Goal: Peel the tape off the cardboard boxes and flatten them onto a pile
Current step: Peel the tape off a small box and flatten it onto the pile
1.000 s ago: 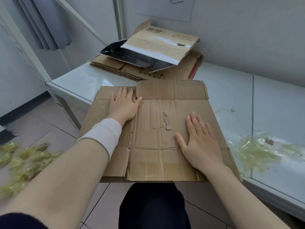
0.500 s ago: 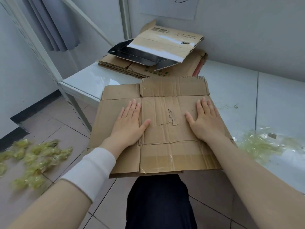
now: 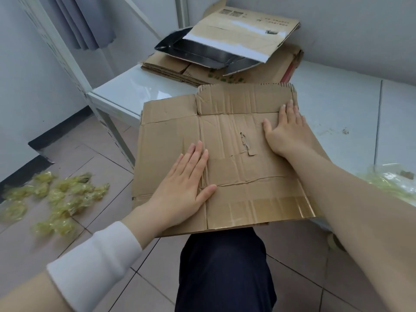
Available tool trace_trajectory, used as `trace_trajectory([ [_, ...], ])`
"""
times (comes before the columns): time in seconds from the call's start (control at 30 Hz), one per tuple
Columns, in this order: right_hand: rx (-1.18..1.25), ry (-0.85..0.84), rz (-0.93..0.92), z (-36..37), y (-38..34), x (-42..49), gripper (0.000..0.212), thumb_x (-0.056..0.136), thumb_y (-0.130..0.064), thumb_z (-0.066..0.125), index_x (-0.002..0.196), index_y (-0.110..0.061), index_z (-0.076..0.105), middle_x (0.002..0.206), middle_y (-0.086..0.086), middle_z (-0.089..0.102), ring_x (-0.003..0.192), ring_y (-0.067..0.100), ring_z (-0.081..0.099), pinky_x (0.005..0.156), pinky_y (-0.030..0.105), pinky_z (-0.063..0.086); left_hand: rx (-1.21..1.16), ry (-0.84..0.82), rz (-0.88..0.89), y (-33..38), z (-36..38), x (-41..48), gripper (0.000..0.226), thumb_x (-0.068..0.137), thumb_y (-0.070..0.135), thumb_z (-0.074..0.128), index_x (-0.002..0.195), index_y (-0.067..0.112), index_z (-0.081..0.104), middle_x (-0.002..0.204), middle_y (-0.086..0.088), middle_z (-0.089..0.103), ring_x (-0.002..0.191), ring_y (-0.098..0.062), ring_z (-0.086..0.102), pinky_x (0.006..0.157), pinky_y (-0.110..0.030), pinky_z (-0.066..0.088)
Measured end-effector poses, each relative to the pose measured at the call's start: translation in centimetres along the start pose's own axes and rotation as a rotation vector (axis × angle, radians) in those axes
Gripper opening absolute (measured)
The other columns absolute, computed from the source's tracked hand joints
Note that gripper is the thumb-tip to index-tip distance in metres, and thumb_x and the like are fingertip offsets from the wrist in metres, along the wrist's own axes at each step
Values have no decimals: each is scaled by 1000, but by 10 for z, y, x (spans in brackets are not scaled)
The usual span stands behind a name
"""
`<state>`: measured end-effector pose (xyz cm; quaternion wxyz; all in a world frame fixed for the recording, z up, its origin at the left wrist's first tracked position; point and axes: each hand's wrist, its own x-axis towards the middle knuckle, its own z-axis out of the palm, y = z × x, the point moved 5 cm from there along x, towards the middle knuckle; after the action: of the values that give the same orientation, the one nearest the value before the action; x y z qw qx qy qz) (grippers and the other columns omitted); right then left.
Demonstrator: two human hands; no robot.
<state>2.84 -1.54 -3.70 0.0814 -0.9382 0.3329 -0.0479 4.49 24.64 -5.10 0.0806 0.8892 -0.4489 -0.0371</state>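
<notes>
Cardboard box (image 3: 236, 176) lies flat, flap (image 3: 245, 97) pointing away; left hand (image 3: 182, 190) and right hand (image 3: 287, 134) press, fingers (image 3: 198, 154) straight.

The box (image 3: 236, 176) lay on the table's (image 3: 337, 104) near edge, overhanging the floor (image 3: 108, 172) and the person's leg (image 3: 225, 278). The left hand (image 3: 184, 190) lay flat on its near left part, the right hand (image 3: 286, 131) on its far right part. Behind the box, at the table's far corner, sat the pile (image 3: 247, 28). Tape wads (image 3: 56, 199) lay on the floor to the left, and more tape (image 3: 389, 183) on the table to the right.
</notes>
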Motion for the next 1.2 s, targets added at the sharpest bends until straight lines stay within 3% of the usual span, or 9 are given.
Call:
trace_trajectory([
  [0.23, 25, 40, 52, 0, 5, 0, 71, 93, -56, 17, 149, -15, 1, 157, 8, -9, 145, 24, -9, 118, 41, -4, -65, 111, -30, -12, 12, -20, 79, 81, 71, -11, 147, 26, -12, 155, 7, -19, 140, -2, -23, 114, -25, -16],
  [0.37, 81, 26, 161, -4, 9, -4, 79, 89, -63, 22, 149, -15, 3, 154, 23, -6, 143, 36, -3, 117, 46, 0, -189, 176, -322, -36, 16, -73, 82, 78, 80, 5, 145, 37, -11, 153, 10, -24, 141, -4, -22, 117, -34, -12],
  [0.47, 102, 10, 167, -13, 5, -6, 82, 88, -64, 27, 148, -12, 8, 153, 23, 6, 142, 37, 6, 117, 47, 6, -773, 240, -752, -53, 14, -107, 96, 73, 63, 56, 148, 30, 6, 157, -4, 9, 143, -18, 17, 116, -40, 21],
  [0.53, 131, -1, 175, -22, 4, -6, 83, 86, -64, 34, 146, -10, 17, 149, 23, 19, 138, 38, 16, 113, 48, 15, -1372, 289, -892, -51, 16, -113, 77, 80, 34, 67, 143, 16, 29, 137, -10, 49, 115, -19, 56, 89, -33, 52],
  [0.6, 184, -16, 189, -31, 4, -8, 82, 83, -62, 45, 141, -8, 27, 143, 23, 27, 133, 39, 23, 109, 48, 23, -1623, 339, -850, -49, 11, -110, 41, 86, 13, 62, 125, 9, 50, 108, -5, 67, 88, -13, 66, 62, -21, 57],
  [0.67, 247, -51, 222, -39, 6, -11, 82, 80, -57, 56, 140, -8, 30, 140, 23, 30, 132, 39, 27, 107, 47, 27, -1644, 463, -780, -51, -8, -111, 23, 86, 5, 58, 107, 14, 58, 90, 3, 71, 75, -8, 67, 56, -18, 55],
  [0.83, 690, -80, 293, -58, 11, -26, 89, 78, -44, 68, 146, -12, 19, 150, 12, 26, 136, 33, 28, 109, 44, 27, -1661, 625, -599, -70, -73, -129, 22, 87, 2, 54, 100, 19, 58, 79, 8, 73, 68, -4, 69, 56, -18, 55],
  [0.97, 1018, -310, 313, -58, 0, -49, 96, 72, -45, 73, 142, -1, 26, 146, 12, 34, 129, 31, 39, 104, 41, 37, -1607, 705, -432, -90, -122, -146, 24, 80, 9, 57, 100, 22, 58, 77, 12, 72, 66, -2, 67, 53, -16, 54],
  [1.2, 1412, -425, 232, -88, -38, -81, 28, 88, -28, 59, 105, -6, 57, 85, 5, 66, 61, 13, 67, 49, 22, 55, -1686, 776, -331, -123, -159, -148, 20, 92, 9, 47, 102, 19, 62, 87, 10, 73, 77, -3, 69, 66, -19, 57],
])
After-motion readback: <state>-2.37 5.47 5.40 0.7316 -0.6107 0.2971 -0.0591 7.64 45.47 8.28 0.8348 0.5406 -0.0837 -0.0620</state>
